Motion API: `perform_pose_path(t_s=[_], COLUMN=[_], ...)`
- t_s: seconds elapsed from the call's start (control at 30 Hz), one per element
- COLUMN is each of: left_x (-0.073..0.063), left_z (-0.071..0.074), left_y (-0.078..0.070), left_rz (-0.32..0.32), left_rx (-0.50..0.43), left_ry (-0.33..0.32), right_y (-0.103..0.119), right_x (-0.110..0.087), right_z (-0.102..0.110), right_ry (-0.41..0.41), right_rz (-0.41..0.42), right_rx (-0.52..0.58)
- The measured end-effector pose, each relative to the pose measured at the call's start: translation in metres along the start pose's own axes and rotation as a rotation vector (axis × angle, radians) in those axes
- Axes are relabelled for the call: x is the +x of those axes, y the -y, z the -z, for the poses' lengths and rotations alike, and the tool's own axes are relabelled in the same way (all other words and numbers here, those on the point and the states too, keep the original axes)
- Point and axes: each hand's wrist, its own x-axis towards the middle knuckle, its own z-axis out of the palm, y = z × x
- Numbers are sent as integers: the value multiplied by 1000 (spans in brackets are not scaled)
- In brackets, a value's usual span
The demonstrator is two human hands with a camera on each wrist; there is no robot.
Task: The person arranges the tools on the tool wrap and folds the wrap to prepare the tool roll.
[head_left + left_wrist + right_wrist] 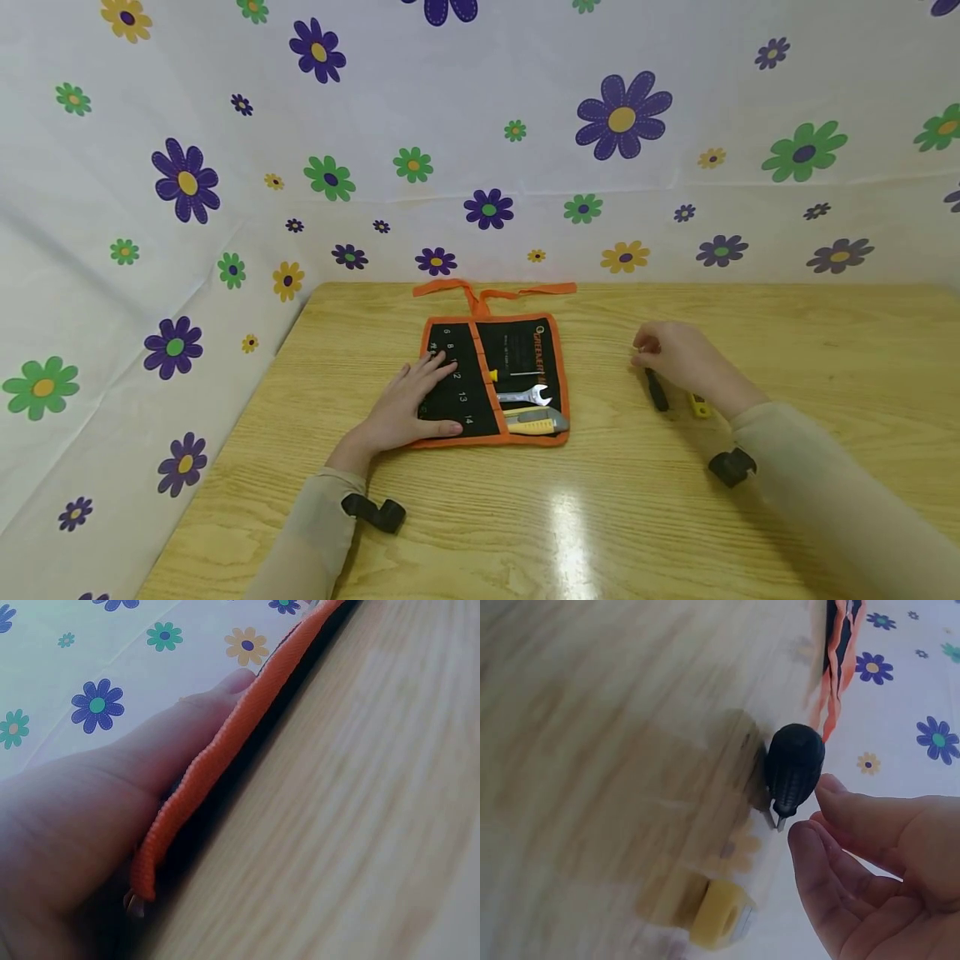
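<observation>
Lying near right fingers (805, 841): screwdriver (795, 761)

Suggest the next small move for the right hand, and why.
I'd probably secure the black screwdriver between the right hand's thumb and fingertips: they're right by it, but a firm grip isn't clear. The left hand rests on the pouch, where a wrench and cutter sit.
</observation>
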Motion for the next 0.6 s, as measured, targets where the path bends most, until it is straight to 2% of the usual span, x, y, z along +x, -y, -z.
perform_pose_path(t_s=[0.6], left_x=[1], left_z=[-2], left_y=[3], left_rz=[-4], left_rx=[8], left_ry=[-4], right_y=[-2], right_x=[1], right_z=[-2], right_ry=[69], right_rz=[-67], right_rx=[-21])
